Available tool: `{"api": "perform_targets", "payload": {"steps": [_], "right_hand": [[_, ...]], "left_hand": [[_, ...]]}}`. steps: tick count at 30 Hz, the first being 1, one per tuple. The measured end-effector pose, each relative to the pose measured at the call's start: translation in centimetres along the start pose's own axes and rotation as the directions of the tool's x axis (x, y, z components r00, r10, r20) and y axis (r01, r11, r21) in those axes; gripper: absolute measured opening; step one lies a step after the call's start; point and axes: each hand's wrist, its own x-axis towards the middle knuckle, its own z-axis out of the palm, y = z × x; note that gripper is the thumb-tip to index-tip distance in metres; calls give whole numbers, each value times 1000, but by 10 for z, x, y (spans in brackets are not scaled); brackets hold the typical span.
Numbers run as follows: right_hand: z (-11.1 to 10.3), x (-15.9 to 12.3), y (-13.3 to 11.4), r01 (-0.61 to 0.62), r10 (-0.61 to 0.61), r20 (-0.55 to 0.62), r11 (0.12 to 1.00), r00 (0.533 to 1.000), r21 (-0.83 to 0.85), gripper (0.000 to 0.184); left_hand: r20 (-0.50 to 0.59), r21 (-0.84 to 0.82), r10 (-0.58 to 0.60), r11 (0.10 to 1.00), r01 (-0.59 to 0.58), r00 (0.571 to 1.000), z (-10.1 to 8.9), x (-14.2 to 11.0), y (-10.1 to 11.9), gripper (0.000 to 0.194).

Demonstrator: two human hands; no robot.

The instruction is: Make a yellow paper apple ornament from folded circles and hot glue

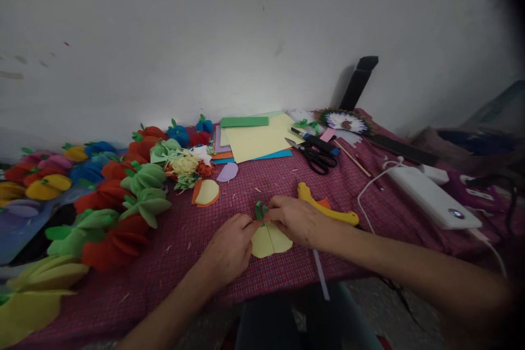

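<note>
Bare forearms (394, 268) span the lower frame to its lower centre, where the left hand (230, 249) and right hand (298, 221) rest nearly closed fingertips at a green paper strip (258, 210) atop a scalloped yellow paper cutout (271, 241); whether they pinch it, I cannot tell. Paper pumpkins (118, 243) crowd the left.

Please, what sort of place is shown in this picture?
It looks like a craft workspace against a wall, judging by the colourful layered shapes, the stack of coloured sheets and the black-handled scissors on a checked cloth.
</note>
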Motion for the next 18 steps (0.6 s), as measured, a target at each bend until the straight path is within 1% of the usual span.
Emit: {"api": "perform_targets", "payload": {"steps": [7, 12, 15, 18], "right_hand": [[9, 2, 3, 81, -82, -19, 995, 996, -56, 17], [8, 5, 0, 109, -109, 13, 988, 994, -112, 16], [7, 6, -1, 133, -131, 28, 984, 991, -119, 17], [7, 6, 0, 138, -137, 19, 984, 990, -109, 18]], "left_hand": [[-28, -77, -37, 996, 35, 999, 0, -2, -3, 36], [-38, -83, -53, 995, 50, 998, 0, -3, -3, 27], [-46, -80, -59, 995, 55, 997, 1, -4, -2, 27], [-42, -85, -64, 995, 61, 997, 2, -5, -2, 26]]}}
